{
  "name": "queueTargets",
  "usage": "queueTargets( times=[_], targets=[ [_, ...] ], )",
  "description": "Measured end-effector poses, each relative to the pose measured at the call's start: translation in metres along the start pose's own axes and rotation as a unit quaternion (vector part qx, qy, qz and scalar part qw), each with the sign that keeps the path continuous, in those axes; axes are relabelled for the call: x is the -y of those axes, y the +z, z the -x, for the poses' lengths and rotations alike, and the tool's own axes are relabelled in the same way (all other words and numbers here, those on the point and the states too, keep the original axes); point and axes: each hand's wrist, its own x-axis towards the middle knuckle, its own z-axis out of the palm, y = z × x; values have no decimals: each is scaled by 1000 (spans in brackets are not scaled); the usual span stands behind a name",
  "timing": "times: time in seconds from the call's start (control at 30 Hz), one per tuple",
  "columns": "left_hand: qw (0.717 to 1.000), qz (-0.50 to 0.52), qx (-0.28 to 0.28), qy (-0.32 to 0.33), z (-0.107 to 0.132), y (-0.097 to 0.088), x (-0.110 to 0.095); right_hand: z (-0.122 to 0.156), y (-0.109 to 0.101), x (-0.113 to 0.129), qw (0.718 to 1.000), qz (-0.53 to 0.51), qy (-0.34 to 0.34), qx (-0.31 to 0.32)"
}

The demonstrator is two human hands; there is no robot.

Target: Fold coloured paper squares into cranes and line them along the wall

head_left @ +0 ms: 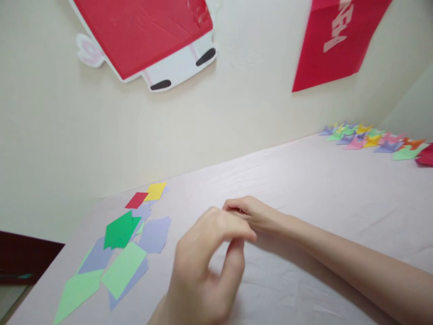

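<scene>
Head cam, live: L hand (203,266) up front, narrow, thumb & forefinger bent into a loop; can't tell if the tips meet or pinch anything. R hand (253,212) just behind, fingers curled, pointing left; L hand partly blocks it, so can't tell what it holds, if anything. Nearest to L hand: lilac sheet (155,234), flat on the desk (287,180) to its left, long axis running away from the cam, far end leaning a bit right.

Around it: light green sheet (125,271), long axis lower-left to upper-right, lilac peeking out beneath; dk green paper (120,230), tips aimed up-right. L hand stands btwn these & R hand.

Count: 2 hands; 1 yellow sheet (156,191), 1 red sheet (136,200), 2 big light green, approx. 2 dk green overlapping, several lilac. Far right: folded papers (372,141), over 10, overlapped, no exact count. Wall (237,117): 2 red pcs, red sign (341,45) & red cutout (149,36).
</scene>
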Motion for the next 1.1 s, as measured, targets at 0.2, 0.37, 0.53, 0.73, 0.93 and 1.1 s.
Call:
queueTargets(
  times=[0.2, 0.37, 0.53, 0.73, 0.93, 1.1],
  targets=[
    [981, -43, 139, -128, -12, 11, 28, 2, -4, -7, 999, 25, 27, 16],
    [975, -29, 161, -148, 5, 14, 44, 4, -5, 1, 996, 50, 51, 57],
    [973, 20, 192, -126, 8, 0, 42, 20, -4, 5, 990, 132, 39, -9],
    [970, 23, 195, -140, 7, -1, 45, 31, -3, -3, 944, 294, -152, -17],
    [966, 35, 195, -164, 2, -1, 46, 25, 5, -6, 878, 417, -233, -19],
    [965, 30, 196, -173, 0, -3, 41, 27, 9, -6, 892, 402, -202, -53]
  ],
)
